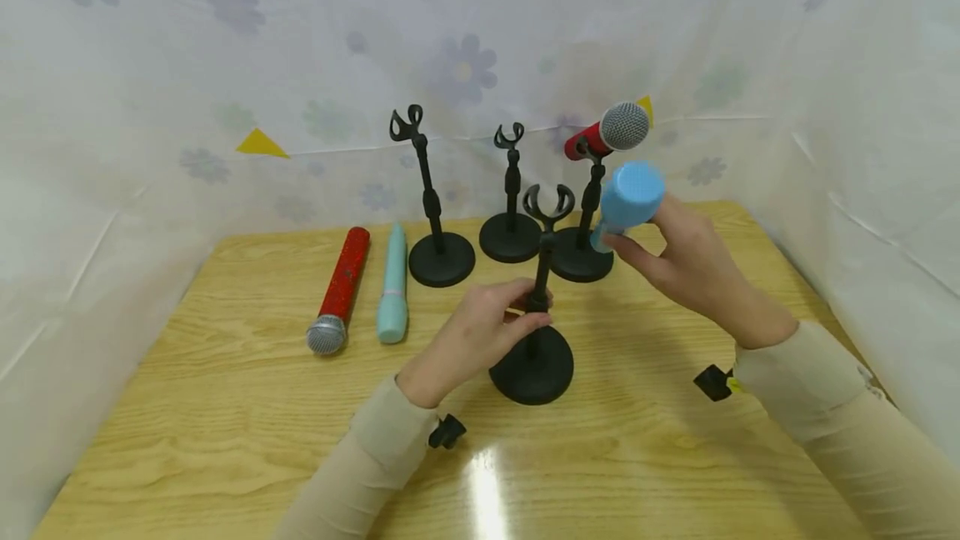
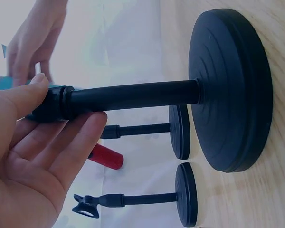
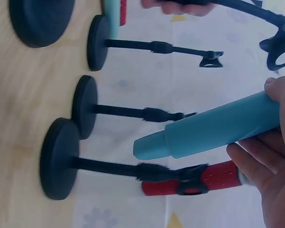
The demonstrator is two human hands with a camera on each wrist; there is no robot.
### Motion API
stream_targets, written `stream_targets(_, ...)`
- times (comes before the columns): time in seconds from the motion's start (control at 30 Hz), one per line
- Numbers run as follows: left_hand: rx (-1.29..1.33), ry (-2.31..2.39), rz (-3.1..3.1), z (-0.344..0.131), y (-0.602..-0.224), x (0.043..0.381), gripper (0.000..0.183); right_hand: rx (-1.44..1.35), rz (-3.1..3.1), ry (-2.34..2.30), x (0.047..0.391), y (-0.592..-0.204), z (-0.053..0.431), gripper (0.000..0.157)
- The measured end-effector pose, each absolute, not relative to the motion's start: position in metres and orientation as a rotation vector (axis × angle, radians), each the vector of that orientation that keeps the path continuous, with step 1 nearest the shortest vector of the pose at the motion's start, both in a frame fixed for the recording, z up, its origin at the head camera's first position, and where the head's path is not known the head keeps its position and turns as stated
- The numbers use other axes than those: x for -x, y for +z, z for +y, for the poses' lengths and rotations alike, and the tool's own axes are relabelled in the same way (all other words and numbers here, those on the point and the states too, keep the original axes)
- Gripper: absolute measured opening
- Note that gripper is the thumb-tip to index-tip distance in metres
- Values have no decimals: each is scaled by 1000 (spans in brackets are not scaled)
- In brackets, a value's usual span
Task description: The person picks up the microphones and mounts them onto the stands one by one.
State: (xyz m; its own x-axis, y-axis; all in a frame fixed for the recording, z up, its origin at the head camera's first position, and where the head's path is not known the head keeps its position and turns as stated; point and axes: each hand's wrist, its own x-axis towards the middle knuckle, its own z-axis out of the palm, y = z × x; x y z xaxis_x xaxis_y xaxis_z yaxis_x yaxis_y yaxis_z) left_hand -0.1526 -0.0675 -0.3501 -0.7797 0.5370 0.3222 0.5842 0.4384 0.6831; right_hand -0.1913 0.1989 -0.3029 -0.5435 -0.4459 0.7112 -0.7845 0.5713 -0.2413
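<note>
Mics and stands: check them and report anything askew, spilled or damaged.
Nothing stands out: no spill or visible damage. The blue mic and held stand look intact; the mounted mic's tilt looks normal; the loose red mic and mint mic lie side by side.

No readable text, label, brand, number or sign is showing in any of the three views.
</note>
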Motion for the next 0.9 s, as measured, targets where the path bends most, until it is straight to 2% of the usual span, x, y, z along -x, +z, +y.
stream_targets(0.4, 969, -1373, -2682, -71, -346, 153, 25, -1032, -2112, 796, 195, -259, 169, 50)
stream_targets(0.7, 857, -1374, -2391, -79, -321, 158, 35, -1054, -2029, 893, 196, -239, 159, 42)
stream_targets(0.9, 831, -1284, -2241, -76, -299, 162, 58, -1066, -2010, 911, 192, -230, 150, 43)
